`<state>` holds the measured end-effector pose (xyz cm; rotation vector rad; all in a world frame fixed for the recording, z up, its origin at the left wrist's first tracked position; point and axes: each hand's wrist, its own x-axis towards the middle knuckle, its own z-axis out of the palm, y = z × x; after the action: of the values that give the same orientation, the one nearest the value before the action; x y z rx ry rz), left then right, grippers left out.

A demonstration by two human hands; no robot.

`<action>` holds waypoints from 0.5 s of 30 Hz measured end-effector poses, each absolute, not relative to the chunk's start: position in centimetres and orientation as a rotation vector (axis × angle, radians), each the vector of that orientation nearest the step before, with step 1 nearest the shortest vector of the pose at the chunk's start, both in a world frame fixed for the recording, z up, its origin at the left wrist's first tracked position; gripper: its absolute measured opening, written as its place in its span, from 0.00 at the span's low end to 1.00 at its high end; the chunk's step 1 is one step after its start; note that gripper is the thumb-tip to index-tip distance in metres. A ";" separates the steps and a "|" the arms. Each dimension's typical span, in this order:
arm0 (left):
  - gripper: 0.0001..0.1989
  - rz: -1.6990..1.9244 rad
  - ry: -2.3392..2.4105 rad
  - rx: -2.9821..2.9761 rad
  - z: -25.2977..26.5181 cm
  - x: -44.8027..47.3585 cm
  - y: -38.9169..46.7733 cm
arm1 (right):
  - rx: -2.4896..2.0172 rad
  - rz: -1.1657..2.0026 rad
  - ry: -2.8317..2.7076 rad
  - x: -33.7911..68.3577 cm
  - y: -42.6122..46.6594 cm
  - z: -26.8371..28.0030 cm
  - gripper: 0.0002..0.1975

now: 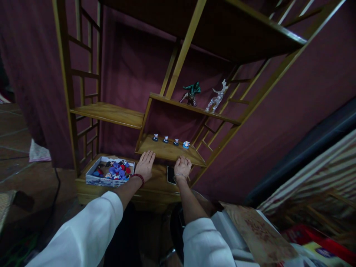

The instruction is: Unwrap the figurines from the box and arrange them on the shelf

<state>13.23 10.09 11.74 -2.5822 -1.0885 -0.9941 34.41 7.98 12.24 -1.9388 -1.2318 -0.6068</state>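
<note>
My left hand [145, 165] lies flat at the front edge of a small wooden shelf [164, 151], fingers stretched out and holding nothing. At the same edge, farther right, rests my right hand [183, 166], palm down with its fingers slightly bent and nothing visible in them. Several small figurines stand in a row on that shelf behind my hands; the one at the right end, a blue and white figurine [186, 144], differs from the darker-based figurine [166, 139] and its neighbours. A cardboard box [109, 181] of small red, blue and purple figures sits left of my left hand.
A dark phone [170, 175] lies on the lower board, partly behind my right hand. Above stand a green figure [191, 92] and a clear deer figurine [216, 99]. Wooden uprights [185, 52] frame the shelves. Papers and a brown bag [256, 230] are at lower right.
</note>
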 end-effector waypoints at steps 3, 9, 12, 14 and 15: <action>0.35 -0.902 -1.115 -2.607 12.2 13.1 9.9 | -2.080 -0.466 -1.213 33.4 7.8 13.2 0.19; 0.35 -0.829 -1.119 -2.584 12.3 13.0 9.7 | -2.006 -0.213 -1.441 31.0 10.5 15.5 0.19; 0.32 -0.803 -1.122 -2.521 12.0 13.3 10.0 | -2.050 -0.126 -1.473 29.9 13.2 16.5 0.19; 0.31 -0.774 -1.135 -2.484 11.7 13.5 10.3 | -2.104 -0.067 -1.471 29.4 15.0 17.0 0.21; 0.31 -0.764 -1.137 -2.476 11.5 13.5 10.5 | -2.121 -0.037 -1.480 29.3 15.9 17.3 0.22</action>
<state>13.55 10.46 11.51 -2.4765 -1.1372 -0.7643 29.25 15.90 17.28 -2.1213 -1.4798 -0.0369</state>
